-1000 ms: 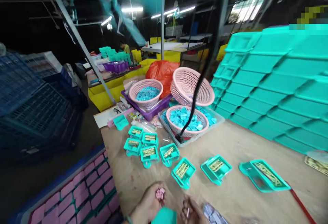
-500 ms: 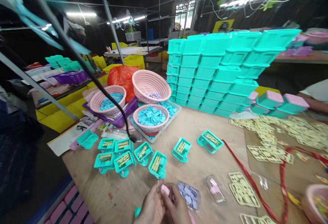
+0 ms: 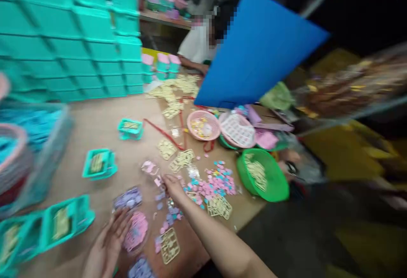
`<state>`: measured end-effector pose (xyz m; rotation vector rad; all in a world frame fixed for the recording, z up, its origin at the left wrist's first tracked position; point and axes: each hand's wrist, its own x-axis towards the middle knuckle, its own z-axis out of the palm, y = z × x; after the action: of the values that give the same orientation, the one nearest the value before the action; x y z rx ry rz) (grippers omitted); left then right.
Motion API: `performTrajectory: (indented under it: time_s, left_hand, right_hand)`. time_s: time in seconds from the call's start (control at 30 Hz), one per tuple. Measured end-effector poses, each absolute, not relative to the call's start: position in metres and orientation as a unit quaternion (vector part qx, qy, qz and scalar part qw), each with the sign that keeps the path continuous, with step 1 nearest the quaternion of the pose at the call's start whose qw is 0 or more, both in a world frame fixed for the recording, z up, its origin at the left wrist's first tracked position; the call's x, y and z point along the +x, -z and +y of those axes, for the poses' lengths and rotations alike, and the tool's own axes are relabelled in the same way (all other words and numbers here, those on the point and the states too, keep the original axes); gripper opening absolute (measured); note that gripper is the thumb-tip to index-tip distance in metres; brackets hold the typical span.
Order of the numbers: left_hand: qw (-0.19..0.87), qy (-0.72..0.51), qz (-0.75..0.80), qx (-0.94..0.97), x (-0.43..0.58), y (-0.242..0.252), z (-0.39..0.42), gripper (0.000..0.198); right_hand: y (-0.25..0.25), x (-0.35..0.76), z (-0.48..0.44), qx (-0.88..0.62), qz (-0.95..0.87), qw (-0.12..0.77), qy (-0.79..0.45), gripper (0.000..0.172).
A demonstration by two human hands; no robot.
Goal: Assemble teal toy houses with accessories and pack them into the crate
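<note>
Frame blurred. Left hand (image 3: 106, 244), lower left, lies flat with fingers spread, touching pink packet (image 3: 137, 231). Right hand (image 3: 171, 184), centre, is stretched to loose chips (image 3: 213, 184) on table (image 3: 101, 121); pinching or not, cannot tell. Risk: forearm crosses scattered pieces, so a sweep could knock chips off the near edge or into green bowl (image 3: 263, 176).

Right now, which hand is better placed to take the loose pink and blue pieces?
Probably the right hand: it reaches beside the loose pieces; the left hand lies by the pink packet.
</note>
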<state>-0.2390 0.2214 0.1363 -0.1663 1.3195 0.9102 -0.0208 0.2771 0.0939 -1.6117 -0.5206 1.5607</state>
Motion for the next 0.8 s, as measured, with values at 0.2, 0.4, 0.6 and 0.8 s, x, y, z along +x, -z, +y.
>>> performTrajectory:
  time_s: [0.2,0.4,0.6,0.8]
  left_hand:
    - [0.810,-0.278,0.516,0.001,-0.126,-0.131,0.236,0.041]
    - [0.898,-0.225,0.369,0.084,0.013,-0.125,0.245,0.044]
    - [0.913,-0.184,0.349,0.103,0.105,-0.108,0.245,0.042]
    - [0.891,-0.164,0.400,0.140,0.162,-0.088,0.229,0.033]
  right_hand:
    - [-0.104,0.065,0.251,-0.614,-0.122,0.491,-0.607,0.065]
    - [-0.124,0.159,0.231,-0.570,-0.064,0.612,-0.544,0.061]
    - [-0.139,0.312,0.206,-0.661,-0.048,0.646,-0.380,0.062]
    - [-0.132,0.454,0.187,-0.758,-0.118,0.585,-0.261,0.053]
